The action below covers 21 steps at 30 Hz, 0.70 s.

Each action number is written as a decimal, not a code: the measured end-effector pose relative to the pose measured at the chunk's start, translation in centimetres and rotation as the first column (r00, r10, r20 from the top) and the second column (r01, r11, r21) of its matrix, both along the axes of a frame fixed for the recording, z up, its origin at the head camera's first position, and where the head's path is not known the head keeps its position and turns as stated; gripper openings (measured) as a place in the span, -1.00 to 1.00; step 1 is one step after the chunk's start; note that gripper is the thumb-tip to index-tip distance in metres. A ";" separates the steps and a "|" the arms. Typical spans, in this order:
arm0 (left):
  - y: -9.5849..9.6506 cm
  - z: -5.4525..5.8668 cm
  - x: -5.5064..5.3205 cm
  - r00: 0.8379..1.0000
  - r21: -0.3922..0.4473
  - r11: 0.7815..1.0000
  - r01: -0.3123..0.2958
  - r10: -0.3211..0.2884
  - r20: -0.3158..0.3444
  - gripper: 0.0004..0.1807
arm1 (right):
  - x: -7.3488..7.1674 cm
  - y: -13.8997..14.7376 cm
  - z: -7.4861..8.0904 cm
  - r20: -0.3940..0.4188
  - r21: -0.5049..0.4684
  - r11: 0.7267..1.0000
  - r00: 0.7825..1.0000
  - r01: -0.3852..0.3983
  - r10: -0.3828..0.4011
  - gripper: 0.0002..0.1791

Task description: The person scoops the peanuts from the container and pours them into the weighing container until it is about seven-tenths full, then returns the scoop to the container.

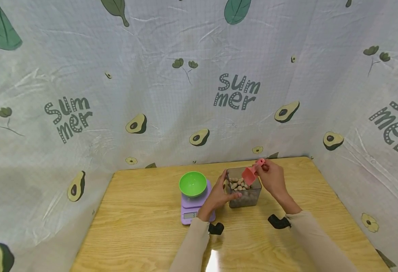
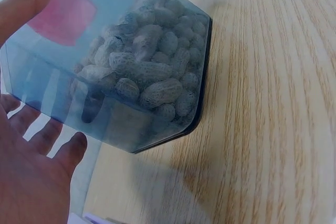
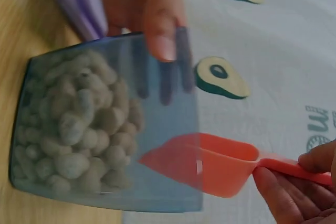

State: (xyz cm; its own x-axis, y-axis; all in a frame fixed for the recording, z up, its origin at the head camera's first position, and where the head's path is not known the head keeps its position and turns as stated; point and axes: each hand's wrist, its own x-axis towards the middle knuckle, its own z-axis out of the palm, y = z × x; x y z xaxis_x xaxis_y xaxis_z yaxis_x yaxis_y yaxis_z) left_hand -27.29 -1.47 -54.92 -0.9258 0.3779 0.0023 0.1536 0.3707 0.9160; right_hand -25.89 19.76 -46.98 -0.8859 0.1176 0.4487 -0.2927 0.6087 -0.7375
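Note:
A clear grey-blue plastic box stands on the table with unshelled peanuts filling its lower part. My left hand holds the box by its left side, the thumb over the front rim and the fingers along the side wall. In my right hand, the handle of a pink scoop is pinched between thumb and fingers. Tilted downward, the scoop dips below the box's rim, its tip close to the peanuts in the right wrist view. No peanuts show in the scoop.
Left of the box, a purple kitchen scale carries a green bowl; my left forearm partly covers its display. The wooden table meets a wall covered with a printed sheet at the back.

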 end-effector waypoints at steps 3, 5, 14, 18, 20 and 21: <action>0.1 0.0 0.0 1.000 -0.002 1.000 -0.007 0.007 0.002 0.21 | -0.1 -0.5 -0.6 -0.099 0.128 0.992 0.995 -0.001 0.013 -0.82; 0.1 -0.1 0.0 1.000 -0.003 1.000 -0.010 0.010 0.002 0.21 | -0.1 -0.6 -1.0 -0.123 0.204 0.979 0.992 0.003 0.023 -0.83; 0.2 0.0 0.1 1.000 0.011 1.000 -0.011 0.011 -0.005 0.21 | -0.4 -0.7 -0.6 -0.024 0.291 0.957 1.000 0.000 0.007 -0.78; 0.2 -0.1 0.0 1.000 0.019 1.000 -0.008 0.008 0.004 0.22 | -0.5 -0.6 -0.6 0.023 0.273 0.962 1.000 -0.007 0.001 -0.72; 0.2 -0.1 0.0 1.000 0.023 1.000 -0.009 0.009 0.011 0.22 | -0.5 -0.4 -0.9 0.075 0.236 0.972 0.997 -0.012 -0.006 -0.71; 0.2 -0.2 0.0 1.000 0.023 1.000 -0.008 0.007 0.012 0.22 | -0.4 -0.4 -1.1 0.096 0.212 0.977 0.995 -0.013 -0.008 -0.71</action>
State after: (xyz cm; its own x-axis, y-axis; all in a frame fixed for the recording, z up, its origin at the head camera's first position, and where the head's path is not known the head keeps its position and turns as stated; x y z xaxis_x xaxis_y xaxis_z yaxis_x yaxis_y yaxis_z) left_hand -27.28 -1.22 -55.09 -0.9286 0.3710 0.0002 0.1403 0.3506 0.9260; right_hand -26.34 19.40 -48.12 -0.9263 0.0266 0.3758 -0.2284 0.7535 -0.6164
